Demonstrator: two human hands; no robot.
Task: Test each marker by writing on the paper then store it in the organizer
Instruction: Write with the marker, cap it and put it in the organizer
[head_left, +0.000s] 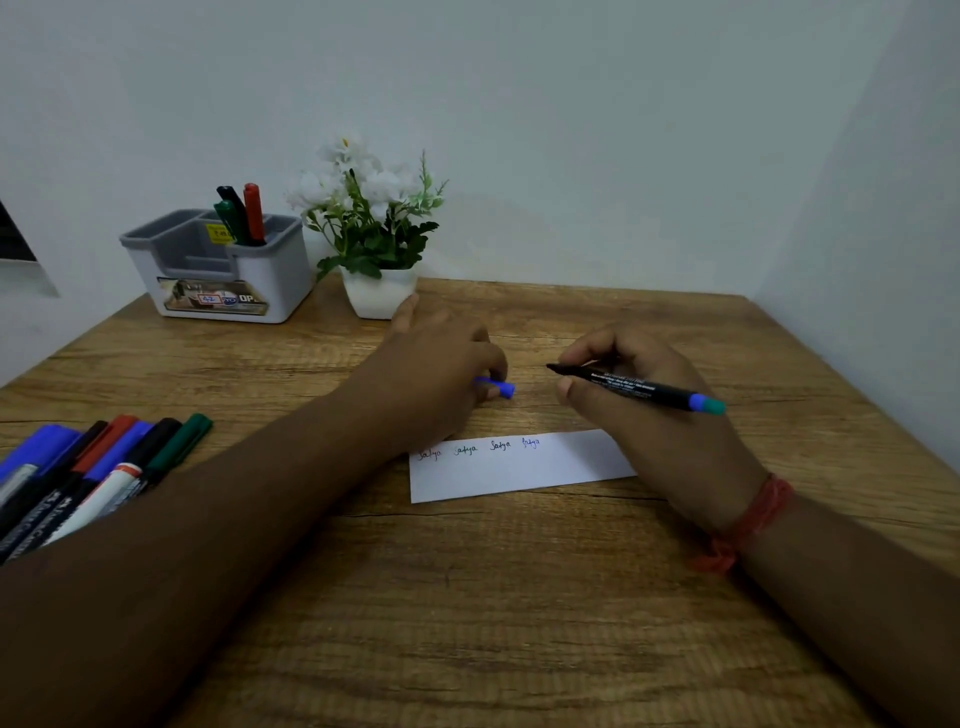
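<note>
1. Marker (631, 387): black barrel, blue end, uncapped, tip pointing left, above the paper (519, 465).
2. Right hand (660, 415): fingers curled around marker.
3. Left hand (441, 371): pinching blue cap (498, 387) over the table (467, 597).

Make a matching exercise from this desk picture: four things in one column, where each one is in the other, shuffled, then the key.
Things
1. blue cap
2. uncapped marker
3. red marker
4. strip of paper

Places
A. standing in the organizer
B. lying flat on the wooden desk, with four words written on it
C. held in the left hand
D. held in the right hand

Pairs: 1-C, 2-D, 3-A, 4-B
</note>
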